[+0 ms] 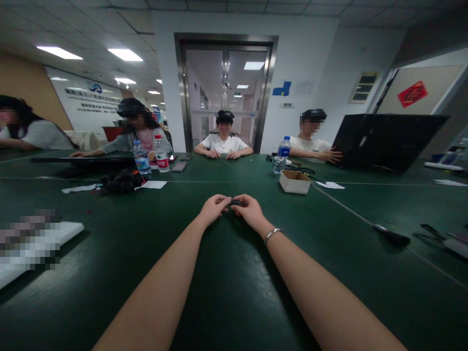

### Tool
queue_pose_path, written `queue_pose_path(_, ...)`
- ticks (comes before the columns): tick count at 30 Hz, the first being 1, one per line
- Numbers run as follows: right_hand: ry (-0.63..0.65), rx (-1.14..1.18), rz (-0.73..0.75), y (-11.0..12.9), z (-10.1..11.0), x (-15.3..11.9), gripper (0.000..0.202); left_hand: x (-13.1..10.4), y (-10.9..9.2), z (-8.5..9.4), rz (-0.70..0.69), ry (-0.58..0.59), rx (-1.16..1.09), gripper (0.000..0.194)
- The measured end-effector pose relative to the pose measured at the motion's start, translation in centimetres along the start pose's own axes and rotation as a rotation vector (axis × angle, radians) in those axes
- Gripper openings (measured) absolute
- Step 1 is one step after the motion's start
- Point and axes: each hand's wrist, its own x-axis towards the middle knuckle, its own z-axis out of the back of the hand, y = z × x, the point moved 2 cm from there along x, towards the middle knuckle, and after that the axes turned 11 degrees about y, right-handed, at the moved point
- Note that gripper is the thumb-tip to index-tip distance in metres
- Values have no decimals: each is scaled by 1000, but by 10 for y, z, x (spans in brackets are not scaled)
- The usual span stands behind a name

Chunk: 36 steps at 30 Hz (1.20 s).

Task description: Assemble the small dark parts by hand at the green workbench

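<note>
Both arms reach forward over the dark green table [226,273]. Between my fingertips is a small black oblong object [235,202], too small to identify. My right hand [250,212], with a silver bracelet [272,236] at its wrist, pinches the object between thumb and fingers. The thumb and fingers of my left hand [215,209] close at the object's left end. Fingers partly cover the object, and both hands are just above or on the tabletop; I cannot tell which.
Ahead to the right stand a small open box [294,183] and a water bottle [282,155]. Leftward are two bottles, a black cable bundle [122,182] and paper [154,185]. A black brush-like item [393,236] lies right. Several people sit across the table, one touching a large black panel [387,141].
</note>
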Motion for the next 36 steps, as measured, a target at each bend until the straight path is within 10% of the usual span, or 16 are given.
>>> queue_pose_path(36, 10, 3, -9, 4, -1, -2, 26, -2, -5, 1, 15, -2, -16, 24)
